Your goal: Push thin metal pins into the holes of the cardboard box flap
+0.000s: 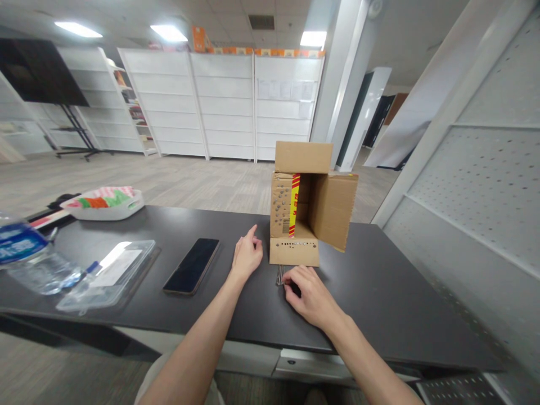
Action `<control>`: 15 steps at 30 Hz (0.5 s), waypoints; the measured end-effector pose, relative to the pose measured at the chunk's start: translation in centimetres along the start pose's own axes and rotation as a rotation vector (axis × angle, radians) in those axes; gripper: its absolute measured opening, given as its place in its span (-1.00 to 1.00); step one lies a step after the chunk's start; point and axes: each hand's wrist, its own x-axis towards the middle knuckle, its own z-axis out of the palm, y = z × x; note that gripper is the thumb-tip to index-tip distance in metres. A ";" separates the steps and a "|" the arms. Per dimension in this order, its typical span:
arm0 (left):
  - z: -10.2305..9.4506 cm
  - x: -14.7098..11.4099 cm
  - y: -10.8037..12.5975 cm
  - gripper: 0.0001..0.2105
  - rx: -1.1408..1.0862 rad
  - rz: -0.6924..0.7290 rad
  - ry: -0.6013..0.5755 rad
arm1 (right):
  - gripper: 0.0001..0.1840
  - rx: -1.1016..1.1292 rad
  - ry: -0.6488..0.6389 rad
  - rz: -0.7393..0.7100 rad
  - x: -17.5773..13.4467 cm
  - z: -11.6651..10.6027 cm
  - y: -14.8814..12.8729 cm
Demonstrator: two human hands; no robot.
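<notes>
My right hand [310, 295] rests on the table with thumb and forefinger pinched together at a small row of thin metal screws or nails [279, 274]. Whatever the pinch holds is hidden by the fingertips. Just behind stands an open cardboard box [280, 211], its mouth facing me. Grey round heads dot its left front flap, which also bears a strip of yellow and red tape [294, 202]. A line of small holes and heads crosses the lower flap [294, 253]. Left of the box, my left hand [248, 253] hovers or rests with its forefinger stretched out, holding nothing visible.
A black phone [192, 266] lies left of my left hand. Farther left are a clear plastic case [113, 273], a water bottle [34, 256] and a white tray [105, 211] of colourful items. The dark table [388, 292] meets a perforated panel [481, 185] at right.
</notes>
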 end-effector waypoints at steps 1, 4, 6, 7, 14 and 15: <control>0.0 0.0 0.0 -0.45 -0.001 -0.002 0.002 | -0.80 -0.008 0.000 0.001 0.0 0.0 0.0; -0.1 0.0 0.2 -0.45 -0.001 -0.009 -0.001 | -0.79 -0.036 -0.022 0.003 0.0 -0.1 -0.3; -0.1 0.0 0.2 -0.46 0.001 -0.013 -0.005 | -0.76 -0.049 -0.048 0.000 0.1 -0.2 -0.5; -0.1 0.0 0.3 -0.46 0.005 -0.012 -0.006 | -0.74 -0.053 -0.063 -0.003 0.1 -0.3 -0.6; 0.0 0.0 0.1 -0.46 0.023 0.002 -0.008 | -0.67 -0.080 -0.150 -0.001 0.2 -0.6 -0.9; 0.0 0.0 0.1 -0.46 0.024 0.002 -0.007 | -0.67 -0.086 -0.158 0.001 0.2 -0.7 -0.9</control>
